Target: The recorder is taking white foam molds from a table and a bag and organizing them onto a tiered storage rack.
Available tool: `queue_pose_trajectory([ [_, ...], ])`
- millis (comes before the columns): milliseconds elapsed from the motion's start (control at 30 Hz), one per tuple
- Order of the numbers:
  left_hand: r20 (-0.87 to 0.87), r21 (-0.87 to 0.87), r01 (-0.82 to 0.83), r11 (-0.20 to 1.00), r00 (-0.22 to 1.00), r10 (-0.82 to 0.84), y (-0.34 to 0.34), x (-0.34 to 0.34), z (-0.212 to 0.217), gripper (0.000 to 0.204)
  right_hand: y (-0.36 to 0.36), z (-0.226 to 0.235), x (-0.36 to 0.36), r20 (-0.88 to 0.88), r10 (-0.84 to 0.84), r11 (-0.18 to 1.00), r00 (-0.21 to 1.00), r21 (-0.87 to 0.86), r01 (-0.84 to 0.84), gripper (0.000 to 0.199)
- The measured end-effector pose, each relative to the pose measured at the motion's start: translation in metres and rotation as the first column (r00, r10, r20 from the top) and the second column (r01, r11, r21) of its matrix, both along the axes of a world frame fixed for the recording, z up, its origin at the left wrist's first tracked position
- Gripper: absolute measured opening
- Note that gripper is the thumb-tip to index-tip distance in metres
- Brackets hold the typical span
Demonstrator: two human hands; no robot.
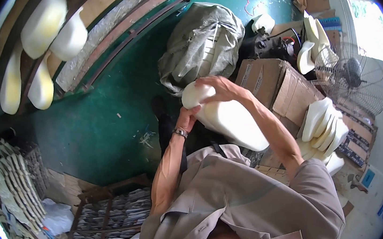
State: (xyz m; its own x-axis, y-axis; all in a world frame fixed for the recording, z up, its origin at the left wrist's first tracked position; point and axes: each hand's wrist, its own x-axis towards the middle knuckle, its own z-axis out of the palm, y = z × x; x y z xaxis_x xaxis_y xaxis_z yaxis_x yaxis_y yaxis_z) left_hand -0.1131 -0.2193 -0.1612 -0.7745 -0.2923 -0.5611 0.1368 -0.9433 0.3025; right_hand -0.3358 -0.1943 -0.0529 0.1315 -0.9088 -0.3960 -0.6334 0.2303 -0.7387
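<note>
A long white moulded foam pad (240,125), which looks like a seat cushion, lies across in front of my body. Its narrow rounded end points to the left, its wide end to the right. My left hand (188,118) grips the underside of the narrow end, with a watch on that wrist. From above, my right hand (221,89) curls over the same end, just behind its rounded tip. Some fingertips of both hands are hidden by the foam. Just beyond the pad stands a large grey-green sack (204,45).
Foam pads (46,23) hang on a curved-looking rack at left. Cardboard boxes (262,82), stacked foam pieces (325,125) and a wire fan (352,74) stand at right. Layered grey pieces (114,217) fill a metal frame at lower left. Scraps litter the green floor (106,124).
</note>
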Motion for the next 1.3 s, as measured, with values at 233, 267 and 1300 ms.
queue_pose_trajectory([
  [233, 0.024, -0.109, 0.109, 0.988, 0.994, -0.107, -0.011, -0.018, 0.03, 0.048, 0.107, 0.071, -0.001, -0.257, -0.021, 0.986, 0.966, -0.165, -0.023, 0.093],
  [267, 0.024, -0.15, 0.098, 0.984, 0.995, -0.096, -0.012, -0.023, 0.036, 0.047, 0.111, 0.087, -0.006, -0.282, -0.004, 0.994, 0.959, -0.109, -0.028, 0.092],
  [1300, 0.229, -0.641, -0.408, 0.651, 0.707, 0.669, -0.197, 0.164, 0.08, 0.06, -0.183, 0.049, -0.016, 0.765, -0.447, -0.273, -0.463, 0.377, 0.885, 0.071],
])
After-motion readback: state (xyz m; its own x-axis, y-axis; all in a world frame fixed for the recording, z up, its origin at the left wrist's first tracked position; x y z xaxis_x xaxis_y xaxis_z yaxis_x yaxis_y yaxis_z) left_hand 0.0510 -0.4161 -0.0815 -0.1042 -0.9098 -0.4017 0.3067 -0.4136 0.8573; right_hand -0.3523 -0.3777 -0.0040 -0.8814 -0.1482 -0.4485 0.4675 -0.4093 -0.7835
